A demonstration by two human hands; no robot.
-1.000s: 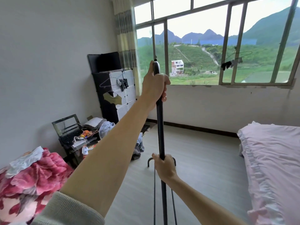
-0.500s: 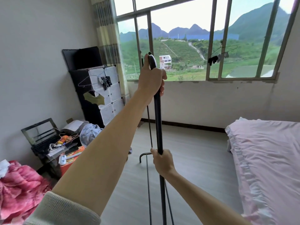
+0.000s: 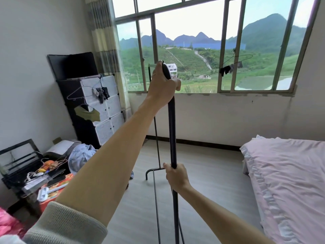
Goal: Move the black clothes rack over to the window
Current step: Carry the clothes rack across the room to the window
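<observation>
Both hands grip the black clothes rack (image 3: pixel 172 131) — left hand (image 3: pixel 162 85) high, right hand (image 3: pixel 175 176) low.

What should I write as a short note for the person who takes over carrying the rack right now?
Left hand: closed around the top of the near upright of the black clothes rack.
Right hand: closed on the same upright, lower down.
Rack: upright in mid-room, the bed on the right, a cluttered corner on the left. Its far foot is over open floor.
Done: rack gripped and facing the window.
Left: take it across the remaining floor to the wall below the window, set it down, release.
</observation>
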